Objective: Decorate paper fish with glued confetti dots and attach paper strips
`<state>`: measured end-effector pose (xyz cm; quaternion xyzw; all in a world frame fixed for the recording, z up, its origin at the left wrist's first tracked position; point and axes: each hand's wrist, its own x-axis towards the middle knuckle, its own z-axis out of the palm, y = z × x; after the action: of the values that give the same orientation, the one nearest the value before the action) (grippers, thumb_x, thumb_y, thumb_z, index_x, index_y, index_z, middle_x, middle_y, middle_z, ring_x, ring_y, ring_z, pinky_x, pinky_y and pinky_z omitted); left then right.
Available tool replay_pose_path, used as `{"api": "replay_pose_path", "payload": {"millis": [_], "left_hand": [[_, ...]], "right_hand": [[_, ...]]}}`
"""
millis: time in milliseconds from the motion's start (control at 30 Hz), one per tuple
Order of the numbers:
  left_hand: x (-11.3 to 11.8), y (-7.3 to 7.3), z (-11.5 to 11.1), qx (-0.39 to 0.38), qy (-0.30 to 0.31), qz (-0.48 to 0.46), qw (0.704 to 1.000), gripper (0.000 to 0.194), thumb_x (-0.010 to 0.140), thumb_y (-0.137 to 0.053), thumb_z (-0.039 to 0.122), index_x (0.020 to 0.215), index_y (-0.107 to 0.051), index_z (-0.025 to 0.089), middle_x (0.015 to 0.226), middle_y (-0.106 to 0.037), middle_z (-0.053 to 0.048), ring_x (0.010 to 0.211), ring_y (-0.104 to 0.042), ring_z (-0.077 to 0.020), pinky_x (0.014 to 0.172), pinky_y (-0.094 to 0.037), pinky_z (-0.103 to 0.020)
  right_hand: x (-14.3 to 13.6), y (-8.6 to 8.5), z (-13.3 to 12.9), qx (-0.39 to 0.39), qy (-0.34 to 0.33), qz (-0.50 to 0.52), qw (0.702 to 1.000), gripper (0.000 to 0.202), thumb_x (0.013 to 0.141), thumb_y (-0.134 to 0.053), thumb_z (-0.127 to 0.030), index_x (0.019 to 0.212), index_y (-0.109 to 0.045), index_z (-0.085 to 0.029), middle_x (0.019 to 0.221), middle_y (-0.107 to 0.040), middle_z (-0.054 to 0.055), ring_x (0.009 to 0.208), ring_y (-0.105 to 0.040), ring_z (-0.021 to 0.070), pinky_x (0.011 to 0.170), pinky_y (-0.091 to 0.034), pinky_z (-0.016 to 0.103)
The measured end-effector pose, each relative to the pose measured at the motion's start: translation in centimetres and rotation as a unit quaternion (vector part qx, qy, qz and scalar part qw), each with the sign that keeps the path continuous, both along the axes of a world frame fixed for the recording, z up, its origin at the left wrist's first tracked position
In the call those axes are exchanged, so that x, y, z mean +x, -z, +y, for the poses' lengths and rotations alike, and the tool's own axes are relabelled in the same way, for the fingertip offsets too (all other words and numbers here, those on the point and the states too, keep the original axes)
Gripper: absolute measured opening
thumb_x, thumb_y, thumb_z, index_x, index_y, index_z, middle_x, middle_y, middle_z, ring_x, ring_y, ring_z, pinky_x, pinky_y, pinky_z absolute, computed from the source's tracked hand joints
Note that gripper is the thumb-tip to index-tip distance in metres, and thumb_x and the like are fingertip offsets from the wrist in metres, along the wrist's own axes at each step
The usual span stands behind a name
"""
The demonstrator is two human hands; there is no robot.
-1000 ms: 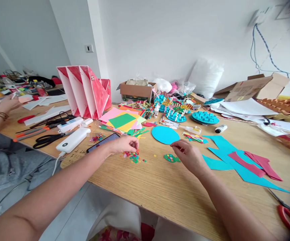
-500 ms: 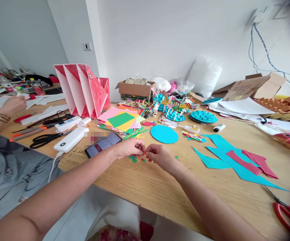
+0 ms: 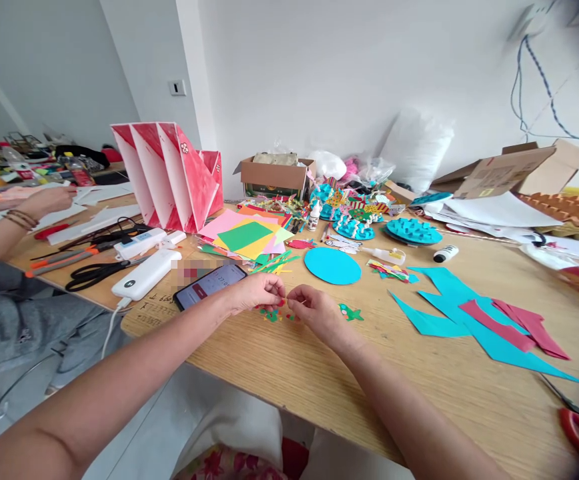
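My left hand (image 3: 259,293) is closed in a pinch, with a tiny red paper piece (image 3: 282,303) at its fingertips. Almost touching it, my right hand (image 3: 315,312) also pinches; whatever its fingertips hold is too small to make out. Small green, red and yellow paper scraps (image 3: 271,315) lie on the table below the fingers. A green paper fish with coloured dots (image 3: 352,313) rests just right of my right hand. Behind the hands lies a blue paper oval (image 3: 333,266). A phone (image 3: 209,287) lies beside my left wrist.
Coloured paper sheets (image 3: 244,237) and a red-and-white file rack (image 3: 169,177) stand farther back. Blue paper offcuts (image 3: 449,310) and red-handled scissors (image 3: 577,423) lie to the right. A white power bank (image 3: 147,273) is at left, near another person's hand (image 3: 52,199).
The view has shifted slightly. My right hand has moved a little, and more of the green fish shows beside it. Both hands stay pinched close together. The other person's hand has moved right.
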<state>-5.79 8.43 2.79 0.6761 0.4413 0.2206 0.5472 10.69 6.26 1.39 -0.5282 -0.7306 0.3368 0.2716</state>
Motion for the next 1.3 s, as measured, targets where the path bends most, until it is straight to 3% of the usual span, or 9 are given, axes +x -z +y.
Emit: {"api": "replay_pose_path", "payload": {"millis": [267, 633, 900, 1100, 1300], "left_hand": [[0.8, 0.3, 0.2, -0.008, 0.017, -0.036, 0.999, 0.016, 0.066, -0.059, 0.021, 0.075, -0.048, 0.013, 0.058, -0.055, 0.002, 0.050, -0.052, -0.0079, 0.046, -0.038, -0.018], [0.1, -0.6, -0.2, 0.008, -0.023, 0.052, 0.998, 0.013, 0.065, -0.054, 0.018, 0.077, -0.049, 0.015, 0.057, -0.053, 0.003, 0.049, -0.050, -0.0081, 0.038, -0.026, -0.014], [0.0, 0.2, -0.1, -0.027, -0.018, -0.012, 0.999, 0.018, 0.064, -0.059, 0.023, 0.077, -0.054, 0.012, 0.060, -0.054, 0.002, 0.049, -0.051, -0.0071, 0.042, -0.032, -0.016], [0.6, 0.9, 0.0, -0.028, -0.014, -0.042, 0.999, 0.020, 0.064, -0.061, 0.023, 0.078, -0.057, 0.009, 0.064, -0.058, -0.001, 0.050, -0.050, -0.0071, 0.046, -0.036, -0.019], [0.9, 1.2, 0.1, -0.014, -0.015, -0.036, 0.999, 0.019, 0.065, -0.061, 0.028, 0.072, -0.057, 0.010, 0.055, -0.054, 0.002, 0.046, -0.047, -0.0061, 0.045, -0.036, -0.019]], "right_hand": [[0.1, 0.7, 0.1, 0.011, 0.007, -0.008, 1.000, 0.014, 0.069, -0.045, -0.022, 0.062, -0.056, -0.017, 0.055, -0.055, -0.002, 0.049, -0.043, 0.0086, 0.046, -0.029, 0.020], [0.1, 1.0, 0.2, -0.010, 0.010, 0.014, 1.000, 0.013, 0.067, -0.046, -0.020, 0.062, -0.057, -0.017, 0.053, -0.055, -0.002, 0.048, -0.043, 0.0085, 0.047, -0.030, 0.020], [0.5, 0.9, 0.1, -0.046, 0.009, 0.076, 0.996, 0.017, 0.071, -0.042, -0.028, 0.068, -0.054, -0.016, 0.050, -0.052, -0.003, 0.043, -0.041, 0.0072, 0.042, -0.031, 0.018], [0.6, 1.3, 0.2, -0.013, 0.030, 0.072, 0.997, 0.013, 0.068, -0.044, -0.025, 0.062, -0.053, -0.017, 0.049, -0.049, -0.004, 0.045, -0.039, 0.0074, 0.043, -0.028, 0.019], [0.4, 1.3, 0.1, 0.049, 0.030, 0.015, 0.998, 0.015, 0.069, -0.043, -0.022, 0.062, -0.055, -0.017, 0.057, -0.055, -0.002, 0.053, -0.045, 0.0090, 0.049, -0.031, 0.019]]}}
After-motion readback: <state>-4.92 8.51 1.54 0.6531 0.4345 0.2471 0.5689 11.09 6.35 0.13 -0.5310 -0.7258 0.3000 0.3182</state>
